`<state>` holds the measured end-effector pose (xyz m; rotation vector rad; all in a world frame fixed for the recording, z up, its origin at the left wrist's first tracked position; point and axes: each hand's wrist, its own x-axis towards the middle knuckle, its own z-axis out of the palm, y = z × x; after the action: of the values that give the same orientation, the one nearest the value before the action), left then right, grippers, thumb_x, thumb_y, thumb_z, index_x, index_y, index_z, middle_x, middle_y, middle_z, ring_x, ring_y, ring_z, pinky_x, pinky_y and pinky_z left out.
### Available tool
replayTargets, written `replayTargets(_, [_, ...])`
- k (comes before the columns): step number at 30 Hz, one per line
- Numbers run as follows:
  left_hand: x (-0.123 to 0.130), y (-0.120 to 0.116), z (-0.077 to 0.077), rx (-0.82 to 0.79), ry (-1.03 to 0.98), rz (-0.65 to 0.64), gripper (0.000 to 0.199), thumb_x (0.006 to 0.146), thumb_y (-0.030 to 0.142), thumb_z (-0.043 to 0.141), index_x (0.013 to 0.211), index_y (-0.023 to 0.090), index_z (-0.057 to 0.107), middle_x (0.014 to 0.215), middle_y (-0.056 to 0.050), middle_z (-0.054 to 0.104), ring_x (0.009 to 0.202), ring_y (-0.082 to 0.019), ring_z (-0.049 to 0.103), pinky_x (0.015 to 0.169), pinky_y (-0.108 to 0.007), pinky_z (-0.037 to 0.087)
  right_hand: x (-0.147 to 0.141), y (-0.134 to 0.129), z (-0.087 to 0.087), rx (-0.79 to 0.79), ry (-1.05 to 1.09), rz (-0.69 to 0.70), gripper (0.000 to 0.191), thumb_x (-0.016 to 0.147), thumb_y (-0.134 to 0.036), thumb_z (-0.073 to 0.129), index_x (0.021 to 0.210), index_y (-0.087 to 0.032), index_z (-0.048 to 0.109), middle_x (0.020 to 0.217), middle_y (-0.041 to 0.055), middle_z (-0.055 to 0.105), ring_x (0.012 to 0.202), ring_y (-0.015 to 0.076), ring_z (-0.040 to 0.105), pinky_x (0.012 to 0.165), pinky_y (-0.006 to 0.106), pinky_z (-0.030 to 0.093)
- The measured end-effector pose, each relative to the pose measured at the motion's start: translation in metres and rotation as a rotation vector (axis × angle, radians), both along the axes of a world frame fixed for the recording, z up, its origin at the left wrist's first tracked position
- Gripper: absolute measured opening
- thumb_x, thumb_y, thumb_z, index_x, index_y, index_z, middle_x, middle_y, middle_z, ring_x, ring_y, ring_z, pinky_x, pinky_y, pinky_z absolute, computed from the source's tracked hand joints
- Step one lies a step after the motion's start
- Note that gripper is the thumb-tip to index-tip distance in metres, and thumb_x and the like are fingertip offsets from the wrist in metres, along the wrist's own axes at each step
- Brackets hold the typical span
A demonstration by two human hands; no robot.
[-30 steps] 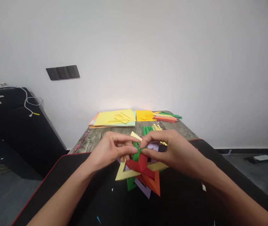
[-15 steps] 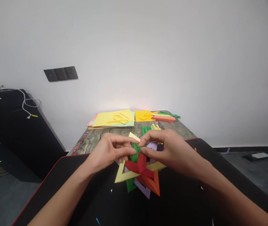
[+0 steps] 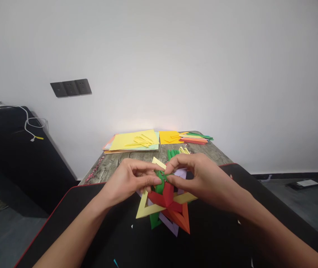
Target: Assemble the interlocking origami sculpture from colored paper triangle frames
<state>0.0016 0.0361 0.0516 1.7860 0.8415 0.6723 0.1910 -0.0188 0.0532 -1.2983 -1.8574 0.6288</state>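
Note:
A many-coloured folded-paper star (image 3: 169,197), built from interlocked red, green, yellow, purple and orange strips, is held up over a black mat. My left hand (image 3: 136,176) grips its upper left, thumb and forefinger closed at the green strip (image 3: 159,185). From the other side my right hand (image 3: 195,173) pinches the top of the same green part, its fingertips close to those of the left. A red strip (image 3: 168,193) runs down just below the fingertips. The exact spot where the fingers meet the paper is partly hidden.
Behind, on a wood-patterned table (image 3: 164,151), lie a stack of coloured sheets (image 3: 122,141), an orange-yellow sheet (image 3: 166,137) and a pile of folded strips (image 3: 195,138). Green strips (image 3: 172,154) stand just past my hands. Paper scraps, one blue (image 3: 116,263), dot the black mat (image 3: 105,238).
Almost nothing differs. The view has shifted very slightly, and the paper star's lower points sit a touch lower; both hands keep the same grip.

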Motion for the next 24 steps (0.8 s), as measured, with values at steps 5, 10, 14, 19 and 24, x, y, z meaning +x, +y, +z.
replayTargets(5, [0.001, -0.0012, 0.0011, -0.014, 0.002, 0.013, 0.028, 0.068, 0.024, 0.075, 0.095, 0.017, 0.076, 0.057, 0.001, 0.063, 0.049, -0.009, 0.055, 0.044, -0.018, 0.042, 0.0004, 0.0012, 0.0008, -0.007, -0.014, 0.01, 0.009, 0.074, -0.012, 0.061, 0.073, -0.019, 0.066, 0.062, -0.0025, 0.062, 0.055, 0.0098, 0.053, 0.049, 0.02, 0.04])
replayTargets(10, [0.0029, -0.0023, 0.0015, -0.02, -0.013, 0.021, 0.027, 0.066, 0.023, 0.075, 0.091, 0.014, 0.076, 0.057, 0.0, 0.064, 0.046, -0.008, 0.054, 0.042, -0.018, 0.042, 0.0, 0.002, -0.0009, -0.096, 0.103, 0.05, 0.004, 0.077, -0.016, 0.063, 0.075, -0.019, 0.065, 0.067, -0.0013, 0.067, 0.055, 0.0108, 0.06, 0.052, 0.022, 0.047])
replayTargets(14, [0.003, -0.0015, 0.0016, -0.036, -0.023, 0.009, 0.026, 0.067, 0.022, 0.076, 0.091, 0.013, 0.075, 0.057, 0.0, 0.064, 0.046, -0.008, 0.055, 0.042, -0.017, 0.042, 0.0031, 0.003, -0.0006, -0.083, 0.105, 0.069, 0.004, 0.078, -0.019, 0.065, 0.075, -0.019, 0.064, 0.072, -0.0001, 0.069, 0.061, 0.0123, 0.064, 0.057, 0.024, 0.049])
replayTargets(19, [0.0037, -0.0013, 0.0, -0.057, -0.045, 0.006, 0.025, 0.066, 0.022, 0.077, 0.09, 0.013, 0.075, 0.056, 0.001, 0.063, 0.044, -0.008, 0.055, 0.041, -0.016, 0.042, 0.0073, 0.0048, 0.0007, -0.078, 0.053, 0.111, 0.004, 0.079, -0.02, 0.063, 0.075, -0.019, 0.065, 0.077, 0.001, 0.071, 0.064, 0.013, 0.065, 0.059, 0.024, 0.05])
replayTargets(24, [0.0037, -0.0018, -0.0008, -0.068, -0.056, 0.013, 0.027, 0.066, 0.022, 0.078, 0.091, 0.013, 0.075, 0.055, 0.0, 0.065, 0.045, -0.009, 0.058, 0.041, -0.016, 0.045, 0.0032, 0.0061, -0.004, -0.07, 0.092, 0.055, 0.005, 0.078, -0.021, 0.064, 0.074, -0.019, 0.066, 0.073, 0.0015, 0.07, 0.064, 0.0146, 0.066, 0.057, 0.025, 0.051])
